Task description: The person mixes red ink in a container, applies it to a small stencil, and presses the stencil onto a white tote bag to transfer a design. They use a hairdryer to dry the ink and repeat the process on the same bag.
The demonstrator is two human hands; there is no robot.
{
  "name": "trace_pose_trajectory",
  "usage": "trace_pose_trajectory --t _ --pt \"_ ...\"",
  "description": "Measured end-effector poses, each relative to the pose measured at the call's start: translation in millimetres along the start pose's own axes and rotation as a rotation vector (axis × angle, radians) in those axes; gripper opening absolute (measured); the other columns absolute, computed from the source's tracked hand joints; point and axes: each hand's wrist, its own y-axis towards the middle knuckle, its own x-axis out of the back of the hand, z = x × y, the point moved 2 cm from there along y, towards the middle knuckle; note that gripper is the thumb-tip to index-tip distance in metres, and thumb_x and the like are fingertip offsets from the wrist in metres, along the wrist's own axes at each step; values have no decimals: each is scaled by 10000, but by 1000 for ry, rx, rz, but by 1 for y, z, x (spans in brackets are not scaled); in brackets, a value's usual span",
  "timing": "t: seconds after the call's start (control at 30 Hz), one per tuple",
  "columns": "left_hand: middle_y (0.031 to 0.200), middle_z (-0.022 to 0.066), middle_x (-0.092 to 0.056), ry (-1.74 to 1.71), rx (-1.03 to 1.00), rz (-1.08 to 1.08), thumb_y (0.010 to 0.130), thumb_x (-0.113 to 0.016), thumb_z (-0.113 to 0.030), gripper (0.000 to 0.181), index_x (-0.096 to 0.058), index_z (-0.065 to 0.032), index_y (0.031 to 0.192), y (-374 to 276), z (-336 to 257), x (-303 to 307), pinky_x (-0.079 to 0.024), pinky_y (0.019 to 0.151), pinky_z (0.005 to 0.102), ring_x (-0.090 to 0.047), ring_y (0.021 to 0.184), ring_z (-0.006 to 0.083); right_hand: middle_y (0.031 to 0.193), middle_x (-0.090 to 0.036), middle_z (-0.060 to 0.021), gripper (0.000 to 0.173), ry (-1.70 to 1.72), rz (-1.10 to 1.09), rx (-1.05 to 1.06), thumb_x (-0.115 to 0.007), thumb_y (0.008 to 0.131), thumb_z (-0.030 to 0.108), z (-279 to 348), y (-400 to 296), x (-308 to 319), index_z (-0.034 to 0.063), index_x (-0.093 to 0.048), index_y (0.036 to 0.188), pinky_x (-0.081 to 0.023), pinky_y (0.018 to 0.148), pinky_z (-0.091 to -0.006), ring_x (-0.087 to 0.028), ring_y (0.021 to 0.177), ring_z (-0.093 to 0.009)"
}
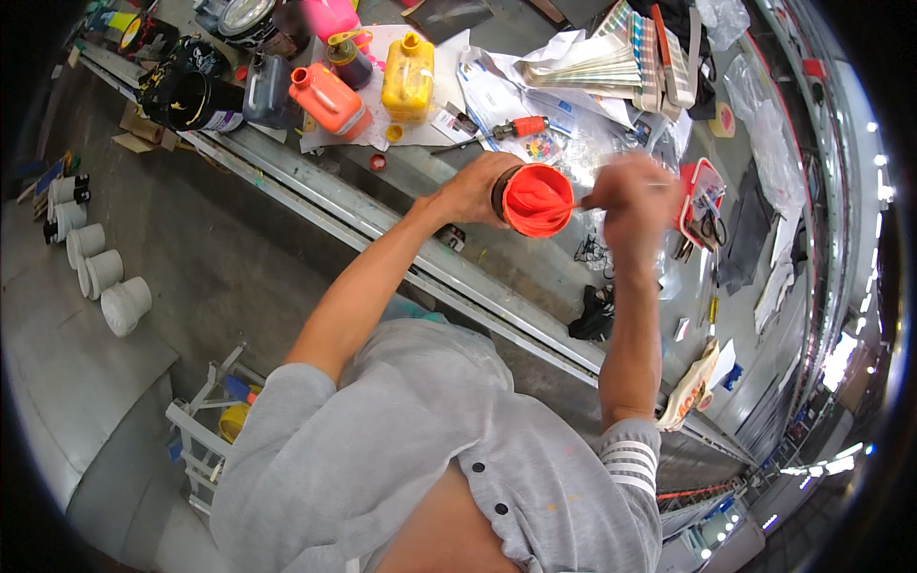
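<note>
My left hand (486, 190) grips a dark-sided tub (539, 223) around its side and tilts its mouth towards me. Thick orange-red paint (534, 197) coats the inside and rim. My right hand (634, 193), blurred, is closed around a thin stirring stick (584, 204); its far end reaches into the paint. Behind the tub lie a screwdriver-like tool with a red handle (530, 126) and a printed sheet (494, 93). An orange jug (329, 100) and a yellow jug (408, 79), both uncapped, stand beyond my left hand.
Paint-smeared black tubs (204, 104) and a dark grey jug (271, 93) crowd the bench's left part. A fanned colour swatch deck (594, 71) lies at the back. On the right, a red basket (698, 197) holds scissors. White buckets (125, 304) stand at far left, a stepladder (200, 430) below them.
</note>
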Motion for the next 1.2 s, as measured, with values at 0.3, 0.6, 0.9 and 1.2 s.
trace_pose_trajectory --t 0.3,0.6,0.9,1.2 --pt "1133 108 -569 -10 -12 -23 515 -878 -224 756 -527 -85 1171 -1 0 1 -391 950 402 -512 1098 311 529 -450 3 229 261 -110 132 -561 841 54 18 9 4 16 -524 618 -341 451 -244 -480 529 -99" --pt "1115 84 -599 -104 -70 20 477 -859 -156 731 -563 -109 1144 7 6 -7 -393 951 409 -522 1093 314 519 -449 -23 181 -240 -194 512 -578 788 18 -37 11 2 47 -519 618 -365 473 -276 -502 531 -139" --pt "1397 163 -430 -103 70 258 463 -850 -74 1087 -335 -65 1421 0 35 14 -311 1106 398 -390 1311 314 448 -316 2 287 403 353 121 -511 798 103 39 12 39 103 -335 572 -218 430 -292 -265 384 -97" --pt "1248 165 -508 59 100 -551 482 -923 -241 950 -437 -42 1274 -34 25 -83 -392 988 447 -492 1155 361 561 -500 -40 236 -411 637 199 -577 849 118 -13 -9 -33 39 -519 635 -352 464 -273 -458 483 -119"
